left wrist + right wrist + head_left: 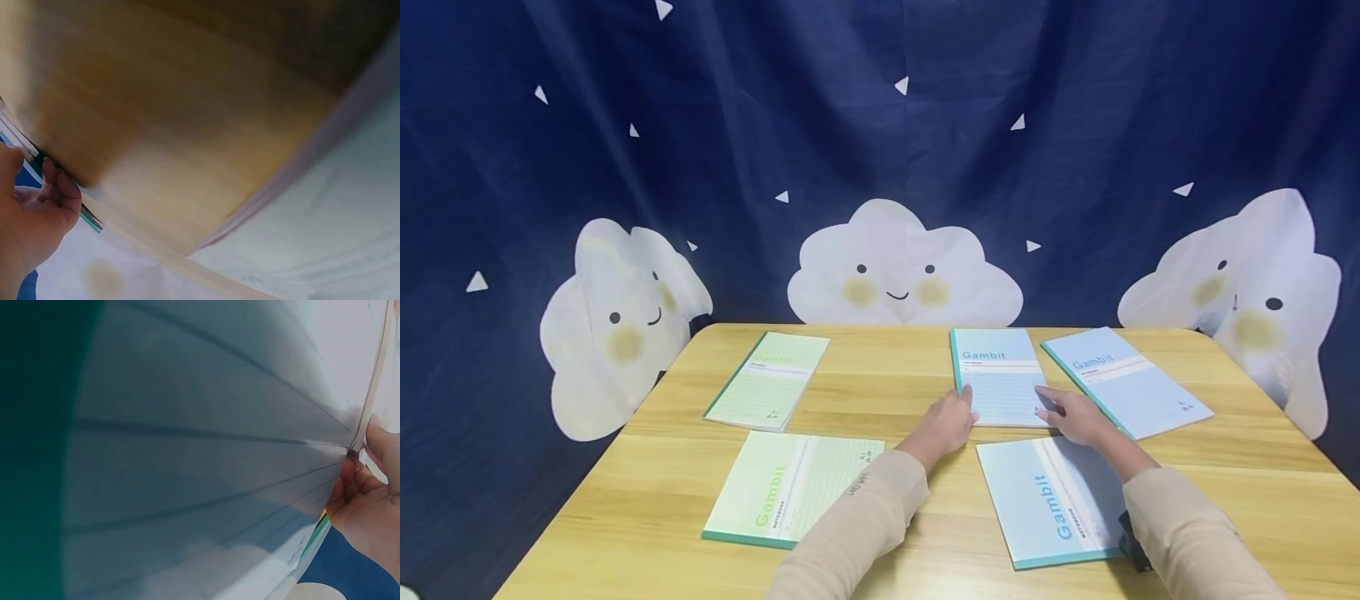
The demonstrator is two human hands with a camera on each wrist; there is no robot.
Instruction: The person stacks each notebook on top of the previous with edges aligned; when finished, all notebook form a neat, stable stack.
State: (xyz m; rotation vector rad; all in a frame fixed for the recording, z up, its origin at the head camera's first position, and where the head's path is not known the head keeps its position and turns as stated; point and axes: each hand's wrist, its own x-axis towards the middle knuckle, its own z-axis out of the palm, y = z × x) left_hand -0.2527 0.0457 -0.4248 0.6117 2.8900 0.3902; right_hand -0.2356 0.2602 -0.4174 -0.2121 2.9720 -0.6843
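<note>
A light blue "Gambit" notebook (pixel 1000 379) with a teal spine lies toward the back of the table, between both hands. My left hand (pixel 950 421) pinches its lower left edge, thumb on the cover. In the left wrist view the left hand (pixel 44 209) has its thumb and fingers on either side of the thin edge. At the lower right edge, my right hand (pixel 1072 417) grips the same notebook, its index finger along the side. The right wrist view shows the right hand (pixel 369 497) with thumb and curled fingers meeting at a notebook's edge.
A second blue notebook (pixel 1123 379) lies angled at the right; another blue notebook (pixel 1018 500) sits nearer, partly under the right forearm. Two green notebooks, a far one (pixel 767 383) and a near one (pixel 752 492), lie on the left of the wooden table (pixel 940 533). A dark cloud-print curtain (pixel 850 125) hangs behind.
</note>
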